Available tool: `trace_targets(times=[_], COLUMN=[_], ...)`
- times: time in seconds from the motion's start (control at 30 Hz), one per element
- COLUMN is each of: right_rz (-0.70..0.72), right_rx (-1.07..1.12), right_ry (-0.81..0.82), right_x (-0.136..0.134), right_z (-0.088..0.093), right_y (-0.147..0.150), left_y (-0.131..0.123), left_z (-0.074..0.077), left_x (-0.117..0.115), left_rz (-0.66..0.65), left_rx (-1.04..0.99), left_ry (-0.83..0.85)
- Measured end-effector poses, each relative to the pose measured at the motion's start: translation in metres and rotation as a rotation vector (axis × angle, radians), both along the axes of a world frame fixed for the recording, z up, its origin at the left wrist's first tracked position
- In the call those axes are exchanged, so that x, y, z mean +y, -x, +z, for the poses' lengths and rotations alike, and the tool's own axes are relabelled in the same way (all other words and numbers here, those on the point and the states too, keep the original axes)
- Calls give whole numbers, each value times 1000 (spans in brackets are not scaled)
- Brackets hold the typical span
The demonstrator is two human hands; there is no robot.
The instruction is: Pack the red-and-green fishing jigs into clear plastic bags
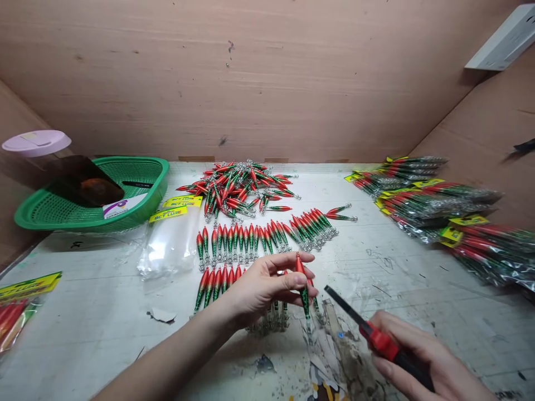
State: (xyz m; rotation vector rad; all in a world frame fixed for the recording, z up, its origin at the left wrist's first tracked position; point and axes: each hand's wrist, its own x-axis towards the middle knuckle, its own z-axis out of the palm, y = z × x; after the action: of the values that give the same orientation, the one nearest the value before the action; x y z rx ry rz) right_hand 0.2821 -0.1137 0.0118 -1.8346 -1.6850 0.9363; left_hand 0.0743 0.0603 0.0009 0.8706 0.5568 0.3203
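My left hand pinches a red-and-green squid lure between thumb and fingers, holding it upright over the white table. My right hand grips a red-and-black utility knife, whose blade points up-left toward the held lure without touching it. Beneath my left hand lies a row of the same lures. A longer row stretches behind it, and a loose heap sits further back.
A green basket with a dark object inside stands at the back left. Empty clear bags with yellow labels lie beside it. Packed lures are stacked at right, one more packet at far left. Cardboard walls surround the table.
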Motion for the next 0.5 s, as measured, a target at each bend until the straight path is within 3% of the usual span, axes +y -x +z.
trace_targets(times=[0.13,0.23,0.33,0.4,0.5], right_rz=[-165,-286,-310,-356,-518], right_rx=[130,251,304,379,598], right_ry=[45,27,29,71,179], right_x=[-5,-8,-12,-16,-24], right_z=[-5,-9,-13,-14,-16], right_y=[-11,-11,-10,-10,-9], left_y=[-12,-21,-25,-28,-35], left_z=[-13,-19,-19,-19,-22], left_x=[0,-4,-9,-11,-9], left_rz=[64,-19,-95,-107,-190], left_rx=[304,615,830,881,750], left_ry=[-439,-839,-1073,-1220,-1470])
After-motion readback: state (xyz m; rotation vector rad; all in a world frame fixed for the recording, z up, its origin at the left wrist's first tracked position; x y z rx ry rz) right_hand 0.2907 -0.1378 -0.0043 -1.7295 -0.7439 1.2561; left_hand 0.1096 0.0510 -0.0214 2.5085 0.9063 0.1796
